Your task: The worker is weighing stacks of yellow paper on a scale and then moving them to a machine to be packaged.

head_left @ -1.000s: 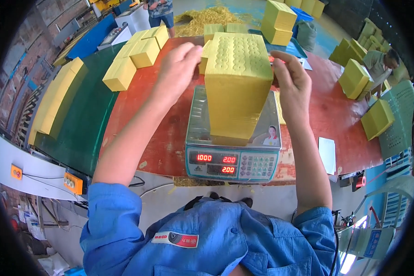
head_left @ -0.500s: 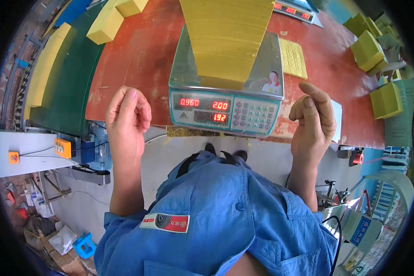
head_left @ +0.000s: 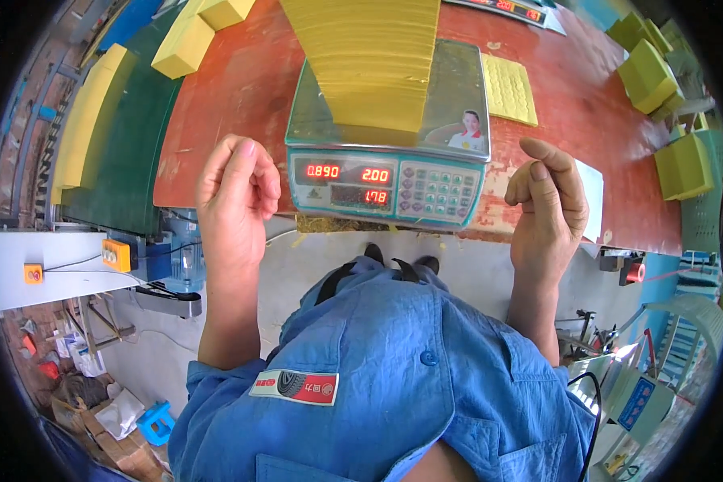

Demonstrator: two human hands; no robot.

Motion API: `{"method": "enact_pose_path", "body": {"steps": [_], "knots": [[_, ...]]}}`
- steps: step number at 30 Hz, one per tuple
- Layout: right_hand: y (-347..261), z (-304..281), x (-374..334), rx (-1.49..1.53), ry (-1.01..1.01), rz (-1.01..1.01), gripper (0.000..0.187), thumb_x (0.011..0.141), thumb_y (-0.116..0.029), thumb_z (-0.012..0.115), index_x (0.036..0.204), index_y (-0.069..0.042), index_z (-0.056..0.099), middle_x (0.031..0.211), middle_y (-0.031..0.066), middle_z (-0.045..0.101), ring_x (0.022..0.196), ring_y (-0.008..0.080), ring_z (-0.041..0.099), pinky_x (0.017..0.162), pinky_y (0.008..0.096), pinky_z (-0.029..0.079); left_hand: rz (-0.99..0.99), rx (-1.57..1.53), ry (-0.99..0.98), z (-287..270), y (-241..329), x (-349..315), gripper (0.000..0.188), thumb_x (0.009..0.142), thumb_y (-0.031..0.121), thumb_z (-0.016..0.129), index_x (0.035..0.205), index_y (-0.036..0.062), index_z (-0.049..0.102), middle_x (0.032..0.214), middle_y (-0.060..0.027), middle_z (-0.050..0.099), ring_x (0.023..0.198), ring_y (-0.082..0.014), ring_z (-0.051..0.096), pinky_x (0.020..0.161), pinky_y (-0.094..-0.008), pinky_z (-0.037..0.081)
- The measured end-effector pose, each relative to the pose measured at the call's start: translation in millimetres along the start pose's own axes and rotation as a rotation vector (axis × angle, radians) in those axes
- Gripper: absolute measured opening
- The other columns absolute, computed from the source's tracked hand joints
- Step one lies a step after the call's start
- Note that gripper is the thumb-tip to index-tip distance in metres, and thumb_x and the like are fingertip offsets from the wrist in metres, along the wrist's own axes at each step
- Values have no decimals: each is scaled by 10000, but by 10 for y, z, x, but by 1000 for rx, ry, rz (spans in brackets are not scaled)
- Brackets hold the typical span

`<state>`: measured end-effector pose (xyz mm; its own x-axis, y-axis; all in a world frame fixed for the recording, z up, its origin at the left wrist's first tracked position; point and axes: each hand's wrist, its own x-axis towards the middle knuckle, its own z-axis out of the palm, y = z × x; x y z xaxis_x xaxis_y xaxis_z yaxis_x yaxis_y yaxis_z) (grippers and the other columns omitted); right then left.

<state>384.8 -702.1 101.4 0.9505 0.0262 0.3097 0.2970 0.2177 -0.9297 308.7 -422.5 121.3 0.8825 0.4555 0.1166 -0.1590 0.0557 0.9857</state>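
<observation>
A tall yellow stack of thin layers, apparently sheets [head_left: 373, 72], stands on the metal plate of a teal digital scale [head_left: 386, 189] in front of me. The stack's top runs out of the picture. Red digits glow on the scale's display, beside a keypad. To the left of the scale, my left hand [head_left: 237, 193] hangs in the air with fingers curled in and the thumb along them, nothing visible inside. My right hand [head_left: 550, 209] is raised on the other side, empty, its index finger bent apart from the thumb and the curled fingers. Neither hand touches the stack.
Beside the scale lies a flat yellow textured pad [head_left: 508, 90] on the red table [head_left: 225, 104]. Yellow blocks [head_left: 183, 42] stand at the far left, with more blocks [head_left: 649, 76] at the right. Another scale [head_left: 514, 10] is at the back. White paper [head_left: 590, 201] lies by my right hand.
The stack and scale appear further left and higher in the picture, as the whole view has shifted. The scale's red digits have changed. My hands keep nearly the same pose.
</observation>
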Motion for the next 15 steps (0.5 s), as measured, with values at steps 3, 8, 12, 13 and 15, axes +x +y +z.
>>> {"method": "enact_pose_path", "body": {"steps": [3,8,12,13,15], "knots": [[8,-67,71,22,28,-6,204,973,-47,532,1113,49,646,695,12,574,628,71,516,605,220,419,-8,-12,-38,93,-20,89,261,1017,209,485,806,60,522,637,-32,490,494,-72,403,407,-216,277],[-2,-295,70,-21,63,36,208,961,-17,507,1103,62,637,698,16,560,640,72,533,607,212,423,-101,18,-131,472,-133,79,254,1011,214,507,801,76,544,610,-5,528,495,-43,423,434,-193,304],[11,-474,-11,35,114,115,191,965,-17,526,1102,50,642,757,7,564,665,67,540,620,210,439,-251,72,-373,969,-320,10,213,1011,209,519,850,82,581,633,18,544,515,-29,439,468,-175,348],[53,-561,-16,45,134,138,191,968,-25,531,1104,49,642,756,4,558,665,66,536,624,208,438,-272,112,-425,1134,-361,25,195,1002,192,537,862,72,600,652,21,563,530,-27,464,479,-171,365],[138,-750,6,46,150,144,191,970,-29,531,1105,44,644,757,0,555,667,65,531,626,210,439,-252,215,-565,1506,-489,120,203,995,189,543,866,47,611,655,-1,572,545,-52,504,477,-197,387]]}}
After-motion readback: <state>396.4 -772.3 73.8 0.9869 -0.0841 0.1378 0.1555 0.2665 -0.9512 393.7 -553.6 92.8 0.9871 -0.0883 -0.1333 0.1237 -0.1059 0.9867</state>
